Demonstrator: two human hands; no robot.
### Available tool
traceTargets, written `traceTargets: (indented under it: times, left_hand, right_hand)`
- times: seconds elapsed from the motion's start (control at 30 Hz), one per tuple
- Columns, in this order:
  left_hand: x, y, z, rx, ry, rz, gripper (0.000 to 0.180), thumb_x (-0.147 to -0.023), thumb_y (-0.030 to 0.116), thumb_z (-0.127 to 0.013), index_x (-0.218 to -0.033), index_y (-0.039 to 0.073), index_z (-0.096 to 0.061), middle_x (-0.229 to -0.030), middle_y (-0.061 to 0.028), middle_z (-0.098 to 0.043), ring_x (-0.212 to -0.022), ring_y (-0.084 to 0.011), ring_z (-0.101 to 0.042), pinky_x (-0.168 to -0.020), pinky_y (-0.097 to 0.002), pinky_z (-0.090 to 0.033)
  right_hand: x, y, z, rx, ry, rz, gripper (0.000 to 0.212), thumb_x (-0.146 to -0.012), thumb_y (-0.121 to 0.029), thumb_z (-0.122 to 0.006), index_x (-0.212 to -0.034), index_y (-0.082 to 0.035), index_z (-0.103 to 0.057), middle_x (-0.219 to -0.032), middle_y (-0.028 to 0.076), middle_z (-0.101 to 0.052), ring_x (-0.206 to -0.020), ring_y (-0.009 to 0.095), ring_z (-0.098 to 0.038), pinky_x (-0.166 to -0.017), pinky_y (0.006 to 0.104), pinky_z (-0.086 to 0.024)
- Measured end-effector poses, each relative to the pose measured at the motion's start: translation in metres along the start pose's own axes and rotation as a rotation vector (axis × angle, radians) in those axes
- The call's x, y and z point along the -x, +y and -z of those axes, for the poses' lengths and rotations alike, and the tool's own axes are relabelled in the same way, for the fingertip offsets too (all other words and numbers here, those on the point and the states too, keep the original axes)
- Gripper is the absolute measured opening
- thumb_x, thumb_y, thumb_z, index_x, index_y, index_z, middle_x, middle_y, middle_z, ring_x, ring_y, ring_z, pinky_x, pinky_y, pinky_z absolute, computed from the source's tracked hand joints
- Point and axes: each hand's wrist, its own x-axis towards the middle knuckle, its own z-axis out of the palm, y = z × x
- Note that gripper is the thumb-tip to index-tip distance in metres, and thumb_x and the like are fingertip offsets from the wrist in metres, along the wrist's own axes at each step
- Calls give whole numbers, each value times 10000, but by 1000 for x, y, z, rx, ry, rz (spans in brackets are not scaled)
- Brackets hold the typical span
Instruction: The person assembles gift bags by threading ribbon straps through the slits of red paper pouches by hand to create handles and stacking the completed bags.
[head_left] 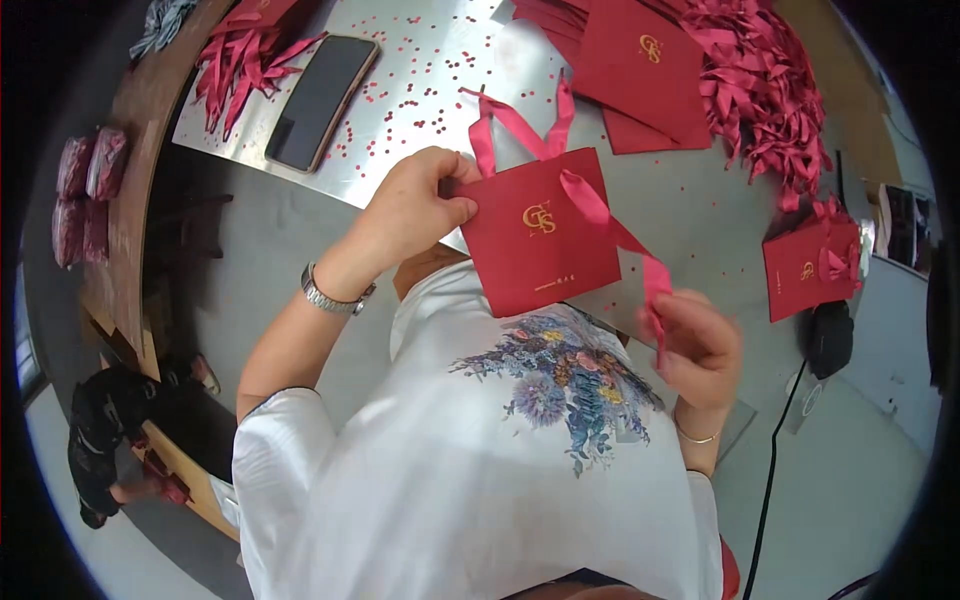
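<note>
The left hand pinches the bag by its left side, at the table's near edge; the right hand pinches the ribbon's loose end; a phone lies toward the near left corner.

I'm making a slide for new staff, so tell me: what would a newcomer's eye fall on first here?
First, the red bag at the centre, its left edge in the left grip, with the right grip on a pink ribbon at its right. Next, the tangled ribbon heap at upper right and the flower print on the white shirt below the bag.
</note>
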Motion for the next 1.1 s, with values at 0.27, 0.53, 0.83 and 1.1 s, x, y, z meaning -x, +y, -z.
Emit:
traceTargets:
  times: [0.27, 0.53, 0.83, 1.1]
  left_hand:
    - [-3, -1, -2, 102, -25, 56, 176, -742, -4, -732, -893, -13, -643, -797, -49, -615, -728, -133, -574, -697, -285, -498]
    - [-2, -8, -7, 70, -28, -44, 139, -800, -65, -684, -918, -5, -644, -835, 9, -578, -751, -78, -547, -678, -240, -481]
    - [-2, -18, -7, 29, -30, -222, 171, -767, 17, -708, -926, -16, -655, -871, -109, -555, -785, -230, -592, -724, -331, -482]
    - [5, -16, -10, -36, 60, -272, 154, -747, 8, -705, -873, -41, -630, -904, -147, -560, -815, -294, -590, -734, -364, -479]
  right_hand:
    - [-43, 10, -31, 640, -33, 315, 225, -726, 92, -653, -934, 6, -655, -896, 144, -646, -746, 231, -622, -672, 313, -492]
    - [-80, 63, -67, 527, -23, -268, 177, -920, -146, -577, -1009, -2, -627, -806, 160, -668, -740, 284, -673, -674, 362, -523]
    - [-83, 88, -74, 630, 97, -128, 137, -904, -158, -613, -880, -25, -635, -732, 132, -657, -663, 284, -655, -597, 377, -502]
    - [-91, 94, -82, 820, 111, -8, 122, -886, -145, -622, -826, -39, -610, -695, 118, -637, -635, 283, -657, -553, 388, -499]
